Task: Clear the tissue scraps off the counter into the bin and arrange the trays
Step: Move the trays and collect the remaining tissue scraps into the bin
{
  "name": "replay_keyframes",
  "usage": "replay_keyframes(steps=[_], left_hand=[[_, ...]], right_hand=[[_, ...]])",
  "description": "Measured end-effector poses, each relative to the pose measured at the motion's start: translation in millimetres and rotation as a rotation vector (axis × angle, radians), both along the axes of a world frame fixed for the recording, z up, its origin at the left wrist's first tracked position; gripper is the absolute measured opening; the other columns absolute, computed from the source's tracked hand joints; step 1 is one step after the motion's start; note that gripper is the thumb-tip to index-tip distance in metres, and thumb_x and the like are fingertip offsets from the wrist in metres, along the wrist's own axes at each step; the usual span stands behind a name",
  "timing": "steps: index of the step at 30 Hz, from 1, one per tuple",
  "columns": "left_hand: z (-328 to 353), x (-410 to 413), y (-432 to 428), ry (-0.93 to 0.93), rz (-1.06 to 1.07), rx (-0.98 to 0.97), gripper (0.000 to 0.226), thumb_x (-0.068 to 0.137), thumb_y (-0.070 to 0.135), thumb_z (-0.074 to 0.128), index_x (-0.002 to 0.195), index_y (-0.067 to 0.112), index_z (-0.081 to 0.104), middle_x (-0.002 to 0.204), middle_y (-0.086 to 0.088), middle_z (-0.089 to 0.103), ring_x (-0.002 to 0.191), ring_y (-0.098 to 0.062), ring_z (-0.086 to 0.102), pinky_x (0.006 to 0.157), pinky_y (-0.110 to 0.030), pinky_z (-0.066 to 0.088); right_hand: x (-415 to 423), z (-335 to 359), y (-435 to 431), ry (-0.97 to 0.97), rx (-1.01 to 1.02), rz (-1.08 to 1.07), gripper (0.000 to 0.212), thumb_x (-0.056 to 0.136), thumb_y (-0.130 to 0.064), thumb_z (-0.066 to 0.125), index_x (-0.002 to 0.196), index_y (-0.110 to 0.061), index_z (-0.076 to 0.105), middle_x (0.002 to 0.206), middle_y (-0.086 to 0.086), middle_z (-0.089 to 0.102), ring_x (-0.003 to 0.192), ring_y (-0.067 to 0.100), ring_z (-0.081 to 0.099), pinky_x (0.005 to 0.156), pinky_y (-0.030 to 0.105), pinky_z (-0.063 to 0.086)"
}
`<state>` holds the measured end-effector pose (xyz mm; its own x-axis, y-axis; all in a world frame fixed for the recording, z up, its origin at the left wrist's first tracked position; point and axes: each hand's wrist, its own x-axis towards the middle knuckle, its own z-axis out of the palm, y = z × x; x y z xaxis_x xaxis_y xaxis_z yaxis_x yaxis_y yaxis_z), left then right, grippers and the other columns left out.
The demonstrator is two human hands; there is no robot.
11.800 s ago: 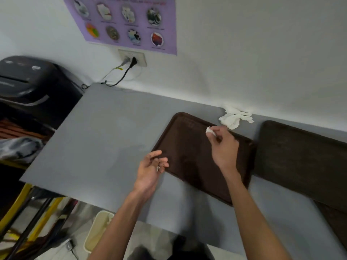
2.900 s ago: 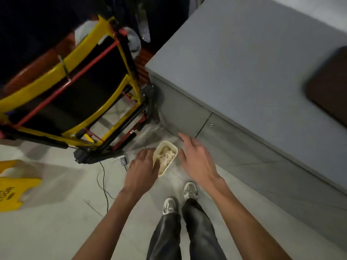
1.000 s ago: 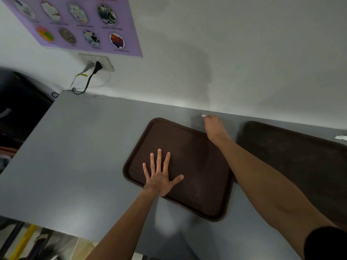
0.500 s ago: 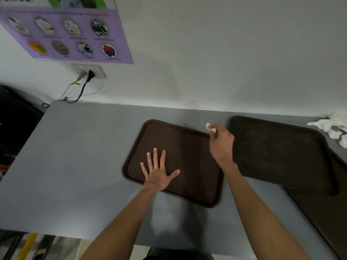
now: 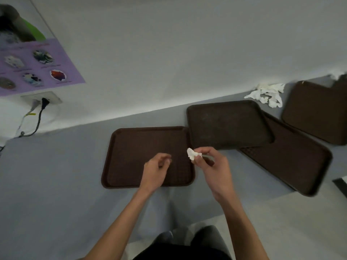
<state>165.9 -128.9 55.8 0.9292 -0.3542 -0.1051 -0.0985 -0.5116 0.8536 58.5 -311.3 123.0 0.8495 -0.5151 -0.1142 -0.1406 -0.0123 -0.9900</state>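
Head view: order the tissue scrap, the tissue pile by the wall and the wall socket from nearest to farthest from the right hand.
1. tissue scrap: pinched in the right hand itself.
2. tissue pile: back right, against the wall.
3. wall socket: far left, on the wall.

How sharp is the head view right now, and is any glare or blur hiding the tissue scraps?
Head view: dim, even light, no glare. The poster at the left edge is smeared, the far right tray is soft, and straight edges tilt from the wide lens. The scrap pinched in the right hand and the tissue pile read clearly.
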Motion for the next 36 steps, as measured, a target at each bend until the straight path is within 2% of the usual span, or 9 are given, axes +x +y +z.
replay_keyframes(steps=[4, 8, 11, 14, 19, 23, 27, 31, 36], left_hand=[[56.3, -34.9, -57.0, 0.183, -0.133, -0.29, 0.02, 0.107, 0.017, 0.056, 0.116, 0.017, 0.074, 0.103, 0.003, 0.078, 0.095, -0.015, 0.075, 0.085, -0.034, 0.062], [83.7, -65.2, -124.7, 0.338, -0.293, -0.402, 0.022, 0.109, 0.018, 0.052, 0.12, 0.01, 0.07, 0.104, -0.011, 0.074, 0.084, -0.025, 0.071, 0.069, -0.032, 0.056], [82.9, -90.8, -181.6, 0.338, -0.343, -0.438, 0.021, 0.107, 0.018, 0.056, 0.119, 0.01, 0.071, 0.095, -0.016, 0.072, 0.076, -0.019, 0.064, 0.066, -0.029, 0.052], [79.6, -120.2, -243.3, 0.376, -0.352, -0.472, 0.021, 0.101, 0.012, 0.065, 0.12, 0.008, 0.073, 0.093, -0.011, 0.076, 0.077, -0.017, 0.066, 0.073, -0.028, 0.055], [69.7, -163.4, -337.3, 0.394, -0.381, -0.428, 0.029, 0.098, 0.009, 0.07, 0.126, 0.013, 0.073, 0.115, -0.005, 0.077, 0.102, -0.022, 0.074, 0.083, -0.03, 0.061], [52.9, -174.8, -398.8, 0.157, -0.382, -0.284, 0.016, 0.093, 0.024, 0.078, 0.108, 0.03, 0.077, 0.104, 0.006, 0.074, 0.091, -0.015, 0.071, 0.084, -0.039, 0.061], [47.2, -173.0, -442.1, 0.059, -0.328, -0.24, 0.013, 0.093, 0.019, 0.077, 0.101, 0.03, 0.077, 0.095, 0.009, 0.076, 0.089, -0.013, 0.072, 0.08, -0.032, 0.06], [41.0, -153.6, -470.5, 0.091, -0.293, -0.218, 0.012, 0.093, 0.016, 0.077, 0.098, 0.027, 0.079, 0.085, 0.008, 0.078, 0.082, -0.009, 0.074, 0.079, -0.031, 0.059], [35.0, -115.7, -492.5, 0.178, -0.373, -0.206, 0.016, 0.094, 0.018, 0.076, 0.106, 0.028, 0.079, 0.095, 0.005, 0.079, 0.091, -0.013, 0.076, 0.09, -0.039, 0.061]], right_hand=[[-33.7, 27.0, -31.0, -0.046, 0.099, 0.018, 0.017, 0.099, -0.001, 0.068, 0.099, -0.015, 0.079, 0.102, 0.006, 0.079, 0.101, 0.023, 0.076, 0.097, 0.042, 0.061], [-63.5, 38.4, -79.1, -0.011, 0.1, -0.013, 0.018, 0.098, 0.002, 0.066, 0.096, -0.012, 0.077, 0.095, 0.006, 0.078, 0.086, 0.017, 0.074, 0.083, 0.032, 0.059], [-88.1, 35.7, -128.4, 0.057, -0.03, -0.083, 0.021, 0.097, 0.001, 0.066, 0.094, -0.018, 0.075, 0.088, 0.002, 0.077, 0.075, 0.016, 0.071, 0.078, 0.038, 0.059], [-116.8, 30.2, -182.7, 0.098, -0.177, -0.193, 0.025, 0.093, -0.004, 0.071, 0.098, -0.028, 0.072, 0.091, -0.008, 0.075, 0.081, 0.009, 0.071, 0.078, 0.032, 0.058], [-156.8, 18.9, -271.0, 0.171, -0.294, -0.33, 0.018, 0.091, -0.021, 0.08, 0.095, -0.035, 0.068, 0.093, -0.011, 0.073, 0.087, 0.003, 0.07, 0.077, 0.029, 0.059], [-179.7, 18.3, -331.3, 0.169, -0.31, -0.221, 0.02, 0.098, -0.014, 0.071, 0.095, -0.033, 0.074, 0.092, -0.016, 0.076, 0.089, 0.001, 0.073, 0.078, 0.019, 0.057], [-176.4, 15.2, -373.4, 0.162, -0.347, -0.116, 0.015, 0.099, -0.02, 0.073, 0.102, -0.034, 0.077, 0.096, -0.024, 0.076, 0.096, -0.007, 0.071, 0.085, 0.01, 0.052], [-153.7, -0.9, -412.6, 0.165, -0.371, -0.064, 0.018, 0.094, -0.02, 0.08, 0.102, -0.035, 0.079, 0.099, -0.02, 0.077, 0.096, -0.005, 0.073, 0.09, 0.019, 0.057], [-122.5, -7.2, -452.2, 0.225, -0.355, -0.02, 0.02, 0.094, -0.015, 0.079, 0.095, -0.035, 0.079, 0.093, -0.025, 0.077, 0.095, -0.007, 0.072, 0.089, 0.013, 0.053]])
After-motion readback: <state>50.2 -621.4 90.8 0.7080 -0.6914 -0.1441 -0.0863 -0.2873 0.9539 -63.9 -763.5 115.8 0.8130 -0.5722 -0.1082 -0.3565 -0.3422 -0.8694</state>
